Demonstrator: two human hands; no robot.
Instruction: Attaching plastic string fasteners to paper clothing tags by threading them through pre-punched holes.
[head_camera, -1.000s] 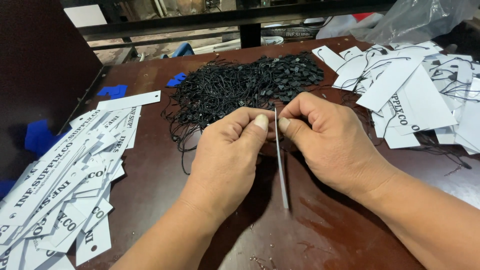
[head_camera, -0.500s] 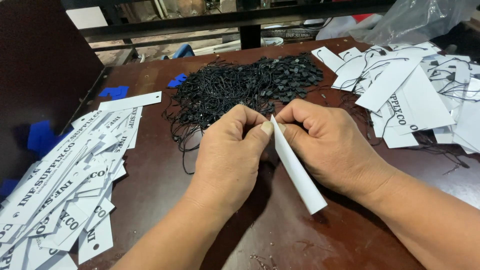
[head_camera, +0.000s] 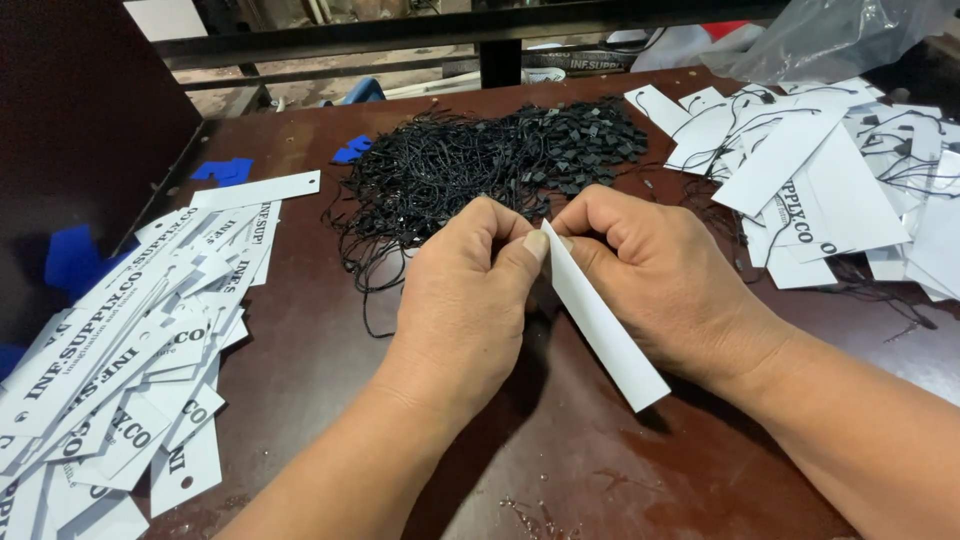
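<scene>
Bare brown tabletop (head_camera: 300, 400) lies open in front of the left hand (head_camera: 465, 300), a clear lane between it and the heap of loose white tags (head_camera: 120, 360) crowding the left edge. Straight ahead, the tangle of black strings (head_camera: 480, 165) blocks the middle. To the right hand's (head_camera: 655, 275) far side, strung tags (head_camera: 830, 180) pile up thickly. Beyond stands a dark post (head_camera: 500, 60) and rail; a dark panel (head_camera: 80, 110) walls the left.
</scene>
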